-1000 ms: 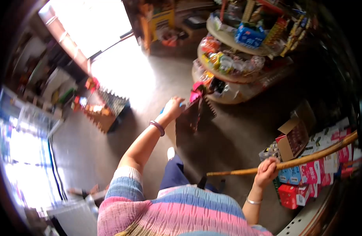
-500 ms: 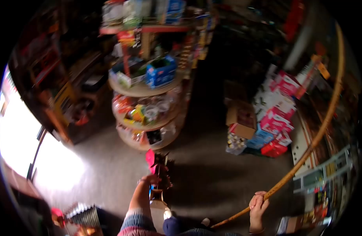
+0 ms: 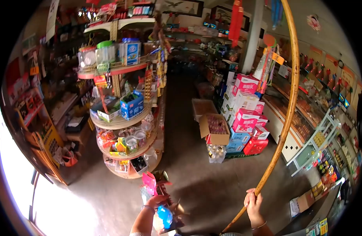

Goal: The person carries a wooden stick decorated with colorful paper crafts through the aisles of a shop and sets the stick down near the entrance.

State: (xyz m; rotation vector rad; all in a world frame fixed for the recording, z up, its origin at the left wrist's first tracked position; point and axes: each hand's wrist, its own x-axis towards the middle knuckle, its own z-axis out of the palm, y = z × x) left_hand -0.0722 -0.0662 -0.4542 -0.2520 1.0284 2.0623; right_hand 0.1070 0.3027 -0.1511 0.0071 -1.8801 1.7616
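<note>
My right hand [image 3: 253, 203] is wrapped round the lower part of a long, curved wooden pole [image 3: 282, 137], which rises past the top of the view. At the bottom centre, my left hand [image 3: 157, 201] reaches down to an upright item with pink and dark parts [image 3: 150, 182]. A bright blue piece [image 3: 165, 216] shows just below that hand. The left fingers are partly hidden against the item, so their grip cannot be made out.
A rounded shelf unit [image 3: 126, 122] with jars and packets stands ahead to the left. Right of centre are stacked pink and white boxes [image 3: 243, 118] and an open carton [image 3: 216, 135]. A light metal rack [image 3: 314, 145] and glass counters line the right side.
The view has swung right and up, bringing more of the shop into sight. The pole now stands more upright in my right hand. My left hand remains at the pink and dark item.
</note>
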